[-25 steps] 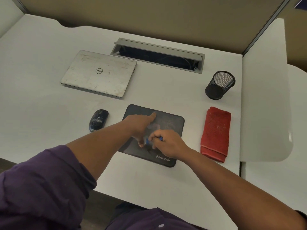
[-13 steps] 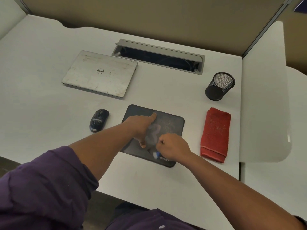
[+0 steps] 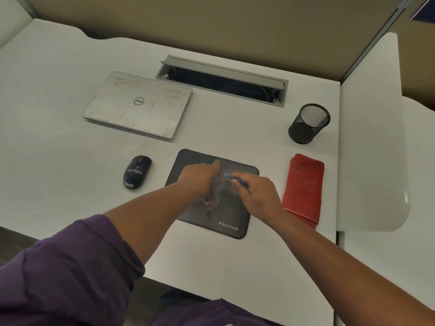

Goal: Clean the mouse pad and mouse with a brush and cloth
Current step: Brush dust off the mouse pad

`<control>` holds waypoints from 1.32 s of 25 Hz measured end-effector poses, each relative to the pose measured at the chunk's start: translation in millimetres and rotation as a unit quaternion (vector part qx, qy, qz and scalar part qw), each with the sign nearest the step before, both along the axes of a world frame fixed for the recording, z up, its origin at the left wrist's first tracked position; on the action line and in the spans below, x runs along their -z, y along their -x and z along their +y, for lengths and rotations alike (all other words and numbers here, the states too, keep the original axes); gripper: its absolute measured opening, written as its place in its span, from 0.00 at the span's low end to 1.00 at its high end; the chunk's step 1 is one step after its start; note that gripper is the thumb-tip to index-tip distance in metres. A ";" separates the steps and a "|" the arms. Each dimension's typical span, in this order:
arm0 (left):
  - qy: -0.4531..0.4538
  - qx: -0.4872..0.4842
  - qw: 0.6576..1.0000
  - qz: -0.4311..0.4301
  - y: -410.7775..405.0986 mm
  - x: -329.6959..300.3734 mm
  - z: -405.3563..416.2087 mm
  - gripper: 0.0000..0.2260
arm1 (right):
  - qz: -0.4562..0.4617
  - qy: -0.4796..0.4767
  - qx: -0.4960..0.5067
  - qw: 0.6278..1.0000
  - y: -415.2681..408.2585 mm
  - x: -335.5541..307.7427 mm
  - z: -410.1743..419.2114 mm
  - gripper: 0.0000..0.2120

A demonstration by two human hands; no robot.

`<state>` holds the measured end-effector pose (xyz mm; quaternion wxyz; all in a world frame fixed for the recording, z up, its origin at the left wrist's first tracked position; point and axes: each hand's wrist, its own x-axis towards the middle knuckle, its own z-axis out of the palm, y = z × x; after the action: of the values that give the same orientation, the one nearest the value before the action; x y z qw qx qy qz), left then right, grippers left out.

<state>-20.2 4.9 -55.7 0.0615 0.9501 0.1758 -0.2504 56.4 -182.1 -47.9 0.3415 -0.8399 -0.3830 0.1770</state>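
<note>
A dark mouse pad (image 3: pixel 233 215) lies on the white desk in front of me, with grey dust smeared across its middle. My left hand (image 3: pixel 200 178) presses on the pad with its forefinger and thumb spread out. My right hand (image 3: pixel 257 194) grips a blue brush (image 3: pixel 234 178) over the pad's upper right part, its tip close to my left forefinger. A dusty black mouse (image 3: pixel 137 171) sits on the desk left of the pad. A folded red cloth (image 3: pixel 303 189) lies to the right of the pad.
A shut silver laptop (image 3: pixel 138 104) lies at the back left. An open grey cable tray (image 3: pixel 223 81) is set into the desk behind it. A black mesh pen cup (image 3: pixel 308 123) stands at the back right. A white divider panel (image 3: pixel 372 137) rises at the right.
My right hand has moved the brush from the pad's near edge up to its upper right part. My left hand has stayed pressed on the pad.
</note>
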 end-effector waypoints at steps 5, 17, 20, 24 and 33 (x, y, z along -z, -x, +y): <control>-0.009 0.002 1.000 -0.001 -0.3 -0.7 -1.3 0.55 | -0.003 0.136 -0.082 0.987 -14.6 -4.4 21.1 0.13; -0.018 0.003 1.000 0.007 -2.1 -5.0 -3.6 0.58 | 0.031 0.124 -0.113 0.985 -7.4 -1.5 12.7 0.07; -0.017 0.000 1.000 0.007 -1.7 -5.4 -4.9 0.57 | 0.026 0.111 -0.094 0.989 -2.9 -4.8 7.1 0.10; -0.021 -0.004 1.000 0.006 -1.1 -5.0 -5.8 0.57 | 0.068 0.141 -0.121 0.980 8.1 -6.7 -3.9 0.07; -0.024 -0.005 1.000 0.007 -0.7 -8.3 -5.2 0.58 | 0.098 0.074 -0.095 0.988 25.4 -7.0 -36.0 0.07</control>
<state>-19.5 -0.3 -47.4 0.0384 0.9486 0.1875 -0.2520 31.0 -218.1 -40.8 0.2962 -0.8010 -0.4120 0.3177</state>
